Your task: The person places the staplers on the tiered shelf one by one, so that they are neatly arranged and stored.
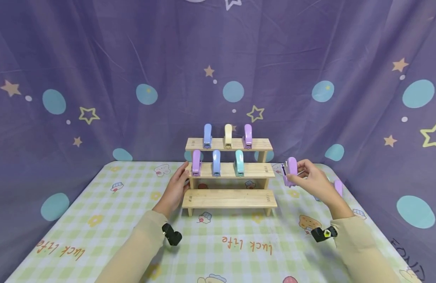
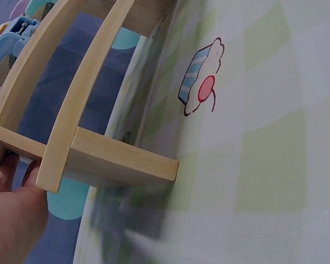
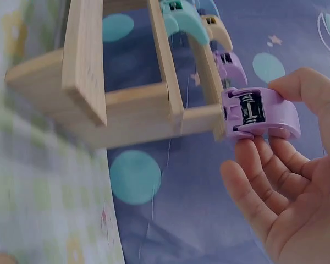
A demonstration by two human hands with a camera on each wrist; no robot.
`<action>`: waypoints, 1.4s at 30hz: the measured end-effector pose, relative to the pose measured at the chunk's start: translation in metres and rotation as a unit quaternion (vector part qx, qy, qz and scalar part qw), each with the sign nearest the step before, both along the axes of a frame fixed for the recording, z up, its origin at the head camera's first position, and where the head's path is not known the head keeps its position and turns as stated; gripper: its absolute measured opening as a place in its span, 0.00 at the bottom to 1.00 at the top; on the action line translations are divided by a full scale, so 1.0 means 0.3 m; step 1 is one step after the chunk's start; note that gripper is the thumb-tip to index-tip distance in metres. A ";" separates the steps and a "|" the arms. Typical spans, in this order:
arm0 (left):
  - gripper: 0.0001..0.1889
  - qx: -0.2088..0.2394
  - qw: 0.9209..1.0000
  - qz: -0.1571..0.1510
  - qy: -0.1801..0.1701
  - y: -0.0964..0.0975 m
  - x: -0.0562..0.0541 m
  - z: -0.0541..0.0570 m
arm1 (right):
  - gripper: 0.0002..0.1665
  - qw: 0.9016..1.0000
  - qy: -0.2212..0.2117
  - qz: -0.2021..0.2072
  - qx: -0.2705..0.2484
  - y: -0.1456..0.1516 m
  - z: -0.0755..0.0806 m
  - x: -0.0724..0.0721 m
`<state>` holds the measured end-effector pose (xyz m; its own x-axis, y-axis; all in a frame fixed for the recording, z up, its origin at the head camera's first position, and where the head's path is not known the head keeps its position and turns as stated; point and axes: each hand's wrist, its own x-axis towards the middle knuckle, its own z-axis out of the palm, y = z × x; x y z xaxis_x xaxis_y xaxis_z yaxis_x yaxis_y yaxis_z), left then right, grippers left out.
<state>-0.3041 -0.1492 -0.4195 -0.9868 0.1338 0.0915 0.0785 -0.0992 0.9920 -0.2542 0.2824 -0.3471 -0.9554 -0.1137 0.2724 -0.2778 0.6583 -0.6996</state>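
Observation:
My right hand (image 1: 315, 181) pinches a purple stapler (image 1: 291, 171) between thumb and fingers, in the air to the right of a three-step wooden stand (image 1: 230, 199). The right wrist view shows the held stapler (image 3: 264, 113) side-on, its metal parts facing the camera. With my left hand (image 1: 174, 192) I grip the stand's left side at the middle step; in the left wrist view the fingers (image 2: 8, 171) curl at its edge. The top step bears a blue (image 1: 207, 135), a yellow (image 1: 228, 136) and a purple stapler (image 1: 247, 136). Purple (image 1: 196, 163), blue (image 1: 216, 163) and teal (image 1: 239, 163) staplers stand on the middle step.
Another purple stapler (image 1: 338, 187) is on the table at the right, partly hidden behind my right wrist. Beside it a bit of something blue (image 1: 317, 198) shows. A checked cloth (image 1: 133, 220) covers the table. A purple curtain (image 1: 189, 47) hangs behind the stand.

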 end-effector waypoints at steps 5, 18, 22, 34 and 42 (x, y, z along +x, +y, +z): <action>0.28 -0.003 1.000 0.004 -0.002 0.002 0.001 -0.002 | 0.26 1.000 0.006 0.015 -0.026 -0.056 -0.013 -0.045; 0.28 -0.002 1.000 0.002 -0.003 -0.005 -0.001 -0.005 | 0.26 0.994 0.005 0.027 -0.101 -0.175 -0.052 -0.147; 0.28 -0.002 1.000 0.007 -0.006 -0.003 0.001 -0.003 | 0.27 0.993 -0.004 0.023 -0.111 -0.199 -0.067 -0.171; 0.28 -0.019 1.000 0.018 -0.012 0.004 0.002 -0.001 | 0.30 0.993 -0.011 -0.017 -0.119 -0.233 -0.096 -0.191; 0.28 -0.022 1.000 0.020 -0.010 0.005 0.007 0.003 | 0.34 0.992 -0.012 -0.025 -0.122 -0.242 -0.112 -0.188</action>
